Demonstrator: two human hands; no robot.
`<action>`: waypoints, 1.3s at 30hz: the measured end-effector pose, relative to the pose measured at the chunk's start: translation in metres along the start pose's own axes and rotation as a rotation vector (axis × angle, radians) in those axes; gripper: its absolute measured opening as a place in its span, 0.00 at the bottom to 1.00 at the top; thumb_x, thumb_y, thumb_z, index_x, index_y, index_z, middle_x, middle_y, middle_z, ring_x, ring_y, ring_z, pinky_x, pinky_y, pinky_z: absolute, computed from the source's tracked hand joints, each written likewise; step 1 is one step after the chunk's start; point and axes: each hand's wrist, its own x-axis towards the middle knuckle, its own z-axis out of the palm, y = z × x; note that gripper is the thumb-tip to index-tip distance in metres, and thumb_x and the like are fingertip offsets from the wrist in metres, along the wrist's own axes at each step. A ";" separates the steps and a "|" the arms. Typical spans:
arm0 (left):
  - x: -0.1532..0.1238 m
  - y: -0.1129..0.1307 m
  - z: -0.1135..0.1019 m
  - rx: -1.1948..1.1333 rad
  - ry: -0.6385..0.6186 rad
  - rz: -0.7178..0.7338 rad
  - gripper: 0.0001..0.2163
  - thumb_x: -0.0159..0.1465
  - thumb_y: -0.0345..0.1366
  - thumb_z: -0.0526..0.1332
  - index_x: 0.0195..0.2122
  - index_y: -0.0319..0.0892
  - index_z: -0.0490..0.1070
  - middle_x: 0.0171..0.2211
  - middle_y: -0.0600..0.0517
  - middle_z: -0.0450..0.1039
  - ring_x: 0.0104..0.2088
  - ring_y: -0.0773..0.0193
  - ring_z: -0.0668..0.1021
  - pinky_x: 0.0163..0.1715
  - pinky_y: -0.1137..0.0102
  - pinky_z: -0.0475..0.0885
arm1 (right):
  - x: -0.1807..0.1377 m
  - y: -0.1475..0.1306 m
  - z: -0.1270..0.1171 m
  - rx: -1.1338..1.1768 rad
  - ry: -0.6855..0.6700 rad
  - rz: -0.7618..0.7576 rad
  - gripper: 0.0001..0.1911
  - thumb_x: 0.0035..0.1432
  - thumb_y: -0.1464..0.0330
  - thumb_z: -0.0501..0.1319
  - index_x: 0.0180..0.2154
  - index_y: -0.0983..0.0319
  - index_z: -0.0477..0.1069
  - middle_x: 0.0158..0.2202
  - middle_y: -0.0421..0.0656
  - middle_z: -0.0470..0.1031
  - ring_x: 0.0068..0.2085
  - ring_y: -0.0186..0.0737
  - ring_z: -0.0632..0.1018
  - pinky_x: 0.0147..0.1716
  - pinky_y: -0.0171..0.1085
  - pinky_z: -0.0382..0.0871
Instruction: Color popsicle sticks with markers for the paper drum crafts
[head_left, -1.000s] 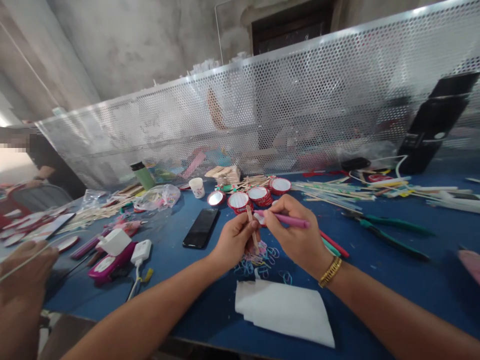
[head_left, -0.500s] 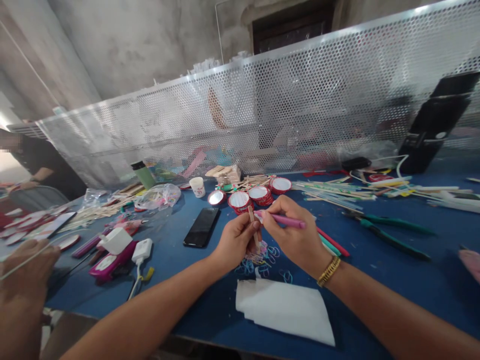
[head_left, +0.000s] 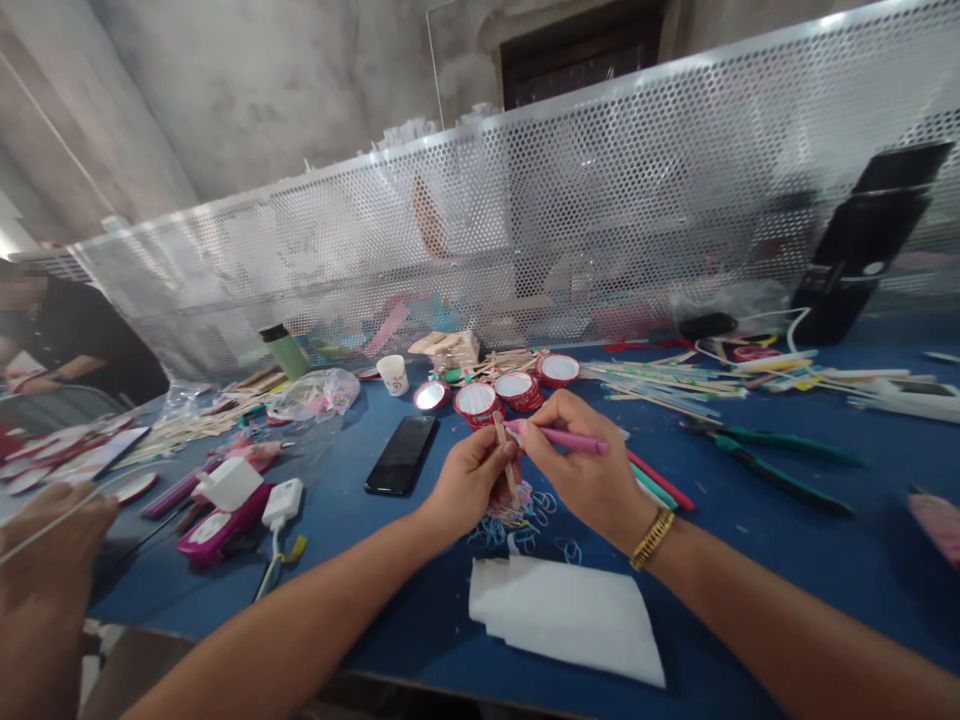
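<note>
In my left hand [head_left: 474, 470] a flat wooden craft stick [head_left: 505, 458] is gripped, held tilted nearly upright. My right hand [head_left: 581, 460] is closed around a purple marker pen [head_left: 566, 440], its tip at the upper part of the stick. Whether the tip touches the wood I cannot tell. Under both hands lies a loose pile of coloured rubber bands [head_left: 525, 515]. A folded white paper [head_left: 566, 620] rests on the blue table closer to me. Beside my right wrist are a red pen [head_left: 664, 480] and a teal pen [head_left: 654, 487].
A black phone [head_left: 401, 455] lies left of my hands. Red-rimmed round tins [head_left: 480, 402] and a paper cup [head_left: 392, 376] stand beyond. Green-handled pliers [head_left: 780, 470] lie right. A purple power strip [head_left: 225, 525] sits left, near another person's hand [head_left: 60, 530].
The view has shifted very slightly. My hands keep the same hold on the craft stick and the marker. At the far left, the seated person in dark clothing has moved a little.
</note>
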 end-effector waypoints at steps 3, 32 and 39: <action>0.000 0.001 0.000 -0.001 -0.004 0.008 0.21 0.58 0.57 0.62 0.29 0.42 0.64 0.18 0.59 0.66 0.14 0.73 0.65 0.13 0.76 0.59 | 0.000 0.002 0.001 -0.040 -0.032 0.009 0.09 0.58 0.69 0.60 0.26 0.59 0.63 0.24 0.37 0.70 0.27 0.34 0.70 0.29 0.36 0.62; -0.001 0.000 0.000 -0.052 -0.058 -0.077 0.18 0.61 0.53 0.61 0.35 0.42 0.64 0.20 0.57 0.73 0.13 0.74 0.66 0.12 0.78 0.57 | 0.010 0.009 -0.002 0.226 0.011 0.229 0.12 0.58 0.68 0.60 0.23 0.60 0.66 0.22 0.38 0.73 0.26 0.34 0.75 0.28 0.35 0.68; -0.002 0.004 0.002 -0.040 -0.056 -0.092 0.20 0.59 0.56 0.62 0.34 0.42 0.65 0.19 0.57 0.72 0.12 0.74 0.65 0.11 0.78 0.56 | 0.009 0.010 -0.002 0.137 -0.004 0.187 0.10 0.56 0.69 0.60 0.23 0.59 0.66 0.22 0.38 0.73 0.26 0.35 0.74 0.28 0.36 0.67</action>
